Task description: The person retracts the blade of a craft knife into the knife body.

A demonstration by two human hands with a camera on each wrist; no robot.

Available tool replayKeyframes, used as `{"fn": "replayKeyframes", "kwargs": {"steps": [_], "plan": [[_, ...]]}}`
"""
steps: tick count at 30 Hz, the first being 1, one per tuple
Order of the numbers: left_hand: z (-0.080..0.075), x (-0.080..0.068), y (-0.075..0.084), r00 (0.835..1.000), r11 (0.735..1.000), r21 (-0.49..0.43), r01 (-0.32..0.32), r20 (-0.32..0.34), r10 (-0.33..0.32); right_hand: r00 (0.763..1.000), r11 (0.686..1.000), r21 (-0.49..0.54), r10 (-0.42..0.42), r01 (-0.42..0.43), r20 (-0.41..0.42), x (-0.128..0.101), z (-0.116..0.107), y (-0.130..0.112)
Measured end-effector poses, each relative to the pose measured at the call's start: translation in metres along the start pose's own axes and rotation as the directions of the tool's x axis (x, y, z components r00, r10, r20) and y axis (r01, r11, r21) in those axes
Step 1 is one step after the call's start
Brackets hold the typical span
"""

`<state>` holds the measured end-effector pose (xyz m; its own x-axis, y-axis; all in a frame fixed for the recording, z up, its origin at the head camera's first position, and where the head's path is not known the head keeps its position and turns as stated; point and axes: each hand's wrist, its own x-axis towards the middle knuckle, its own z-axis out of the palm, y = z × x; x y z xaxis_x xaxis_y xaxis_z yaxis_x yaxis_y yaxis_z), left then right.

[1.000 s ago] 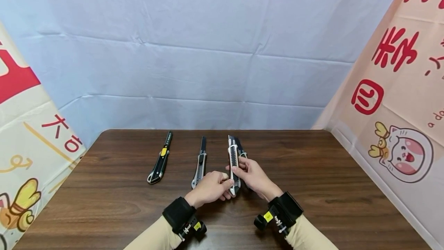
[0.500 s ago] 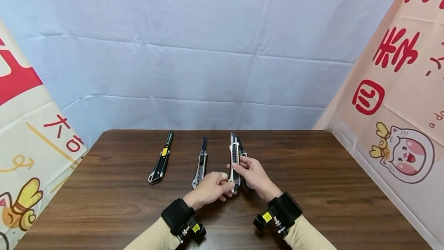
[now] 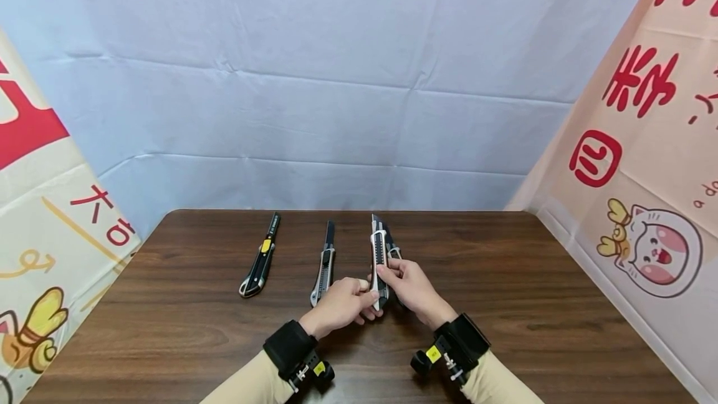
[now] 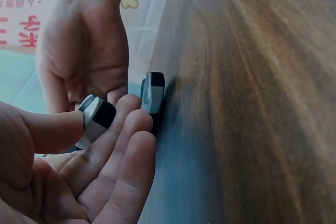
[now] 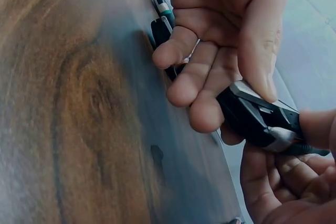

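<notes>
Both hands hold a grey-and-black utility knife (image 3: pixel 378 260) above the table, its blade pointing away from the person. My left hand (image 3: pixel 343 304) pinches the butt end of the handle between thumb and fingers; the left wrist view shows the knife end (image 4: pixel 100 115) under that thumb. My right hand (image 3: pixel 416 292) grips the middle of the handle, thumb on top. Behind the right fingers, a second utility knife (image 3: pixel 394 249) lies partly hidden on the table. Just left of the left hand lies a third, grey utility knife (image 3: pixel 323 270) with its dark blade out.
Farther left on the brown wooden table (image 3: pixel 185 304) rests a black utility knife (image 3: pixel 260 264) with a yellow slider. A pale blue cloth (image 3: pixel 314 111) hangs behind the table, and printed banners (image 3: pixel 628 204) stand at both sides.
Over the second, the held knife has shifted slightly away from the person, both hands still on it. In the last half second it has hardly moved. The knives on the table lie as before.
</notes>
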<state>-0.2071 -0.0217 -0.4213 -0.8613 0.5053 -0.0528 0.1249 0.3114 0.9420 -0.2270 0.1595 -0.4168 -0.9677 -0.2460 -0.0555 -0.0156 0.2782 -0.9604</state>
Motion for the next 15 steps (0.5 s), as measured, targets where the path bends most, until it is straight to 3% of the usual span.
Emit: {"fn": "replayKeyframes", "kwargs": {"steps": [15], "plan": [[0.0015,0.0035,-0.0020,1.000,0.999,0.035,-0.003,-0.021,0.004,0.995,0.998,-0.019,-0.063,0.065,0.074,-0.0018,-0.0026,0.0016]]}}
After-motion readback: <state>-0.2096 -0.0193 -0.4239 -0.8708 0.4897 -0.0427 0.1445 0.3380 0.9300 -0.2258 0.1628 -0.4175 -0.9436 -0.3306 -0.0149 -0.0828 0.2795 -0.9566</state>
